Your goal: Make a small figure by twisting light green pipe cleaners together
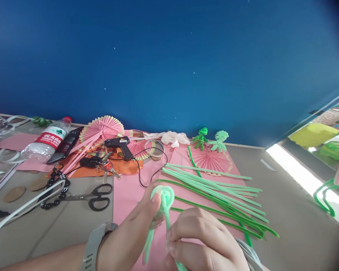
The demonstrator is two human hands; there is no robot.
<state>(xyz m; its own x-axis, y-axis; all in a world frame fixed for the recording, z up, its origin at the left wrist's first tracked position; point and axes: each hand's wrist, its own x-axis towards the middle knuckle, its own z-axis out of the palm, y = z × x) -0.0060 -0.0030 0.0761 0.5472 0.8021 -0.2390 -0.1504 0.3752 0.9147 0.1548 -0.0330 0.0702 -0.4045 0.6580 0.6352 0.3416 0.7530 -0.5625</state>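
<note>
My left hand (135,229) pinches a light green pipe cleaner (166,199) that is coiled into a loop at its fingertips. My right hand (203,241) is closed around the lower stem of the same pipe cleaner. Both hands hover over pink paper (127,195) at the table's near edge. A grey watch strap (93,244) circles my left wrist. Just beyond the hands lies a spread of loose green pipe cleaners (214,188).
Black scissors (96,195), a black glue gun (120,145), keys (107,167), pink paper fans (101,130), a water bottle (46,141) and a bead string (55,188) lie left. Two small green pipe-cleaner figures (210,140) stand by the blue wall (169,56).
</note>
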